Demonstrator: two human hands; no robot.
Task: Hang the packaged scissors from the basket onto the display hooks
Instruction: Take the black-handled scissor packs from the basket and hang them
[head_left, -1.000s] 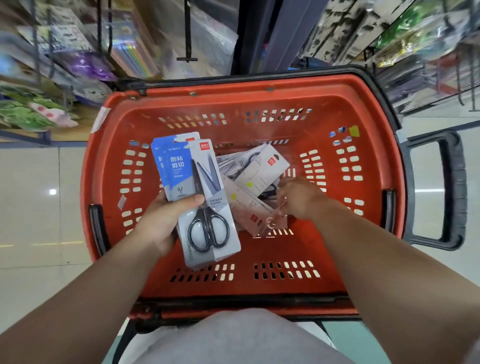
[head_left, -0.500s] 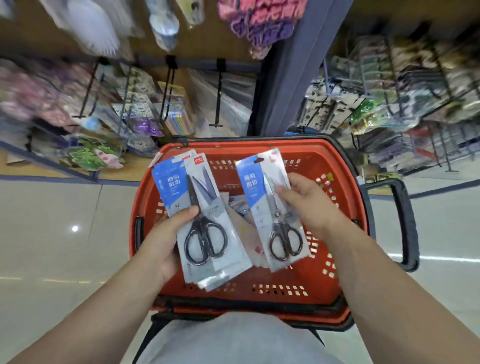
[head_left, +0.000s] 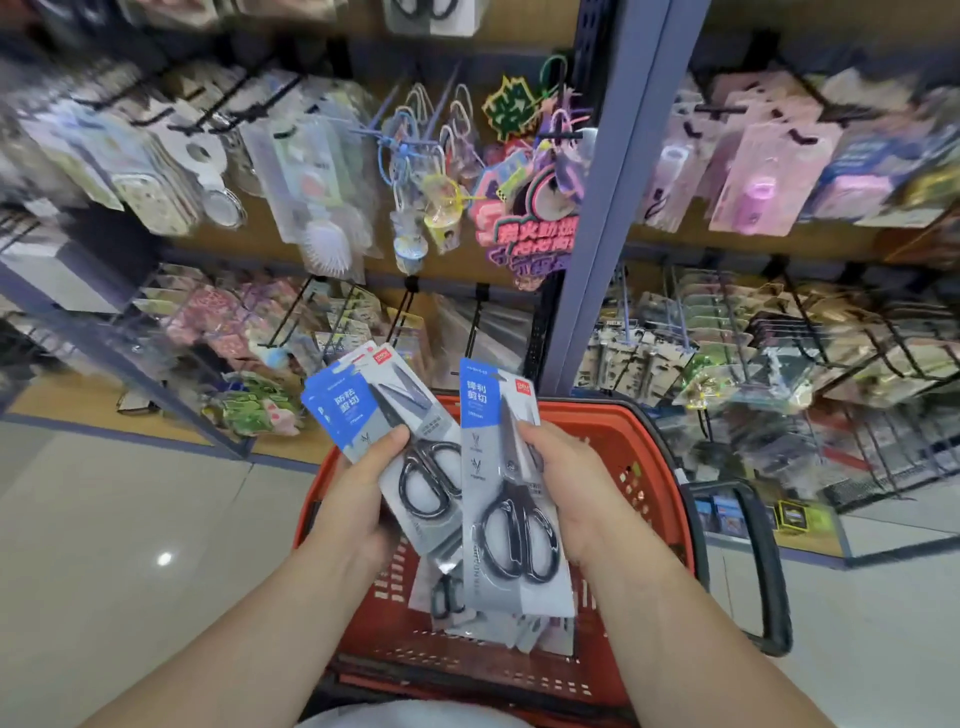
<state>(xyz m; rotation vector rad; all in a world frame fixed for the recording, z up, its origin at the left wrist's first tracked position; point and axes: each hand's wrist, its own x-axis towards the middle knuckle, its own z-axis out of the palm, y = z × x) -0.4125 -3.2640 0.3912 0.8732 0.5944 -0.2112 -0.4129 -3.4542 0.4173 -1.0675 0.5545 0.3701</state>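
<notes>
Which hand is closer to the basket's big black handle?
Right. The right hand holds a scissors pack just left of the black handle; the left hand holds its packs farther left.

One pack (head_left: 506, 525) stands upright in the right hand (head_left: 566, 483). It is long and clear with a blue top, and the black-handled scissors inside point up. The left hand (head_left: 358, 488) holds a stack (head_left: 358, 410) of the same kind, fanned out and leaning left. Both are above the red basket (head_left: 649, 467), where loose packs (head_left: 488, 634) lie flat. Black hooks (head_left: 474, 332) stick out from the shelf wall behind.
</notes>
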